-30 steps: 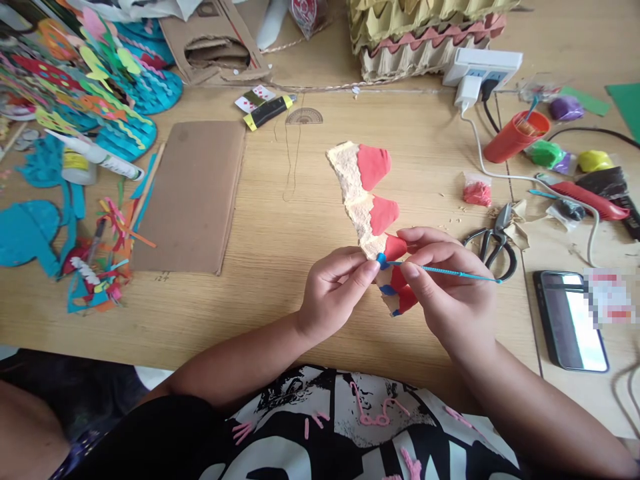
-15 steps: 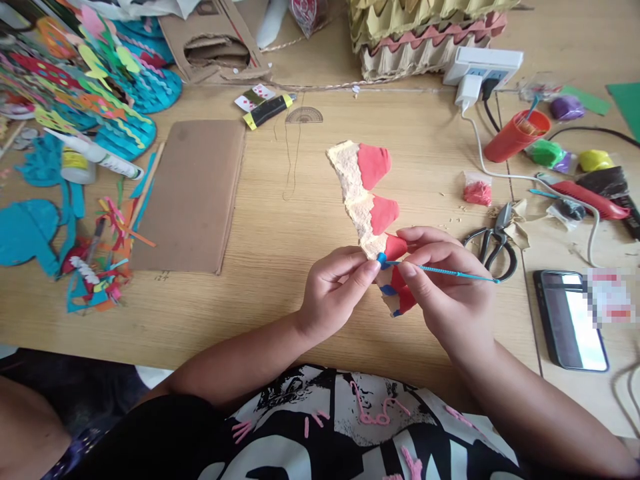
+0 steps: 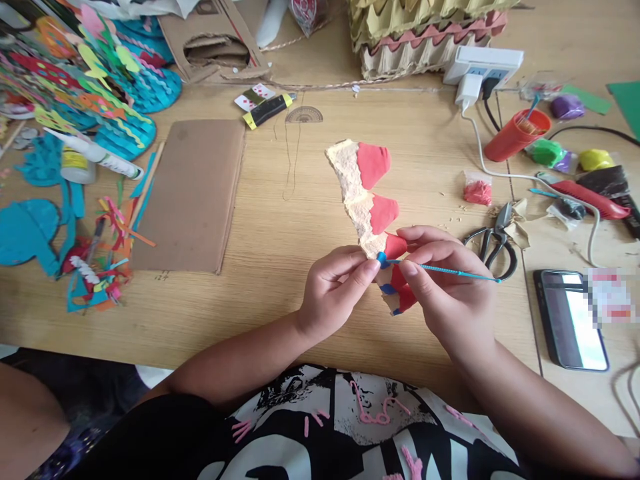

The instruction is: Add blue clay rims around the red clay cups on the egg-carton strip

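Observation:
My left hand [image 3: 336,288] pinches the edge of a torn egg carton strip [image 3: 354,193], whose cups are covered in red clay [image 3: 374,167]. Between finger and thumb, a small lump of blue clay [image 3: 382,257] sits on the strip. More blue patches show lower down, partly behind my right hand [image 3: 445,283]. That hand is closed around a thin blue modelling tool [image 3: 457,273], its tip against the blue lump and its other end pointing right.
Left lie a cardboard sheet [image 3: 187,197], paper scraps [image 3: 103,267] and a glue bottle [image 3: 97,155]. Right are scissors [image 3: 495,243], a bag of red clay [image 3: 477,190], a red cup [image 3: 517,137] and a phone [image 3: 570,320]. Egg trays [image 3: 425,40] are stacked behind a power strip [image 3: 483,65].
Almost nothing differs. Both hands keep their grip, and the modelling tool's far end has shifted very slightly to the right.

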A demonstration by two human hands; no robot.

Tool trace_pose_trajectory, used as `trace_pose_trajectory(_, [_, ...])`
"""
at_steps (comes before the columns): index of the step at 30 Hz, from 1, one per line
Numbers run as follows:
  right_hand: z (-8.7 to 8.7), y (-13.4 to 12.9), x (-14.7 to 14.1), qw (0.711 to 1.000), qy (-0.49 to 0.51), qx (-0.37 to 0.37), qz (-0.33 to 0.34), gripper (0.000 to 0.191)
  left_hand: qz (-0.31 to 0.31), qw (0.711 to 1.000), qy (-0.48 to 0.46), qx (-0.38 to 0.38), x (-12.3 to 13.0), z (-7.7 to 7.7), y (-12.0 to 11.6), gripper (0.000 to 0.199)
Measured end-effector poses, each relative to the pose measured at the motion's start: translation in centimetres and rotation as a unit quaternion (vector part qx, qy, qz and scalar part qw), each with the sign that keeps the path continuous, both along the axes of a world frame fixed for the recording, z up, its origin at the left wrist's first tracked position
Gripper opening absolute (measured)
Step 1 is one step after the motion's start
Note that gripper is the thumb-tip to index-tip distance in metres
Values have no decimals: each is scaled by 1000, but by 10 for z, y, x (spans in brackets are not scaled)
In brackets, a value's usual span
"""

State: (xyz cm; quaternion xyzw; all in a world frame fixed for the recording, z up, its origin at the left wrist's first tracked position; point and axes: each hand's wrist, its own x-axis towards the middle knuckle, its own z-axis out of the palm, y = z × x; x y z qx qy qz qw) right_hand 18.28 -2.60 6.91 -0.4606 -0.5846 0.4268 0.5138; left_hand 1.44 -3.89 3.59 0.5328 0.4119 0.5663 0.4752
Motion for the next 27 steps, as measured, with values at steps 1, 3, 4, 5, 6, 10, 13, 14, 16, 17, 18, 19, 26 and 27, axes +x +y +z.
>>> trace_pose_trajectory(1, [0, 0, 0, 1000, 11, -5, 2, 6, -1, 1000, -8, 0, 0, -1, 0, 25])
trace_pose_trajectory(3, [0, 0, 0, 999, 31, -15, 2, 7, -5, 1000, -24, 1, 1, -1, 0, 22])
trace_pose_trajectory(4, [-1, 0, 0, 999, 38, -20, 0, 7, -5, 1000, -29, 0, 1, -2, 0, 21])
trace_pose_trajectory(5, [-1, 0, 0, 999, 43, -25, -1, 7, -6, 999, -33, -2, 1, -2, 0, 20])
trace_pose_trajectory(6, [-2, 0, 0, 998, 47, -30, -3, 7, -6, 999, -34, -3, 0, -2, 0, 19])
trace_pose_trajectory(10, [-3, -1, -2, 997, 56, -45, -5, 7, 2, 1000, -23, -10, 0, 0, 0, 18])
trace_pose_trajectory(13, [-2, -1, -2, 997, 54, -46, -4, 7, 7, 1000, -18, -20, 0, 1, 0, 19])
trace_pose_trajectory(14, [-2, -1, -2, 998, 53, -43, -2, 7, 7, 1000, -21, -21, 0, 1, 0, 19])
trace_pose_trajectory(16, [-2, -1, -1, 998, 54, -35, 4, 7, 7, 999, -33, -17, 1, -1, 0, 19])
trace_pose_trajectory(17, [-2, 0, -1, 998, 55, -33, 8, 6, 8, 999, -36, -16, 1, -1, 1, 19])
trace_pose_trajectory(18, [-2, 0, 0, 998, 55, -32, 11, 6, 9, 999, -38, -16, 1, -2, 1, 20])
trace_pose_trajectory(19, [-2, 0, 0, 998, 52, -31, 14, 6, 8, 999, -38, -20, 1, -3, 1, 21])
trace_pose_trajectory(26, [-3, 0, -3, 998, 48, -25, 24, 6, 11, 998, -34, -51, 0, -1, 1, 24])
trace_pose_trajectory(27, [-3, 0, -3, 998, 46, -26, 28, 5, 11, 998, -33, -57, 0, -1, 1, 25])
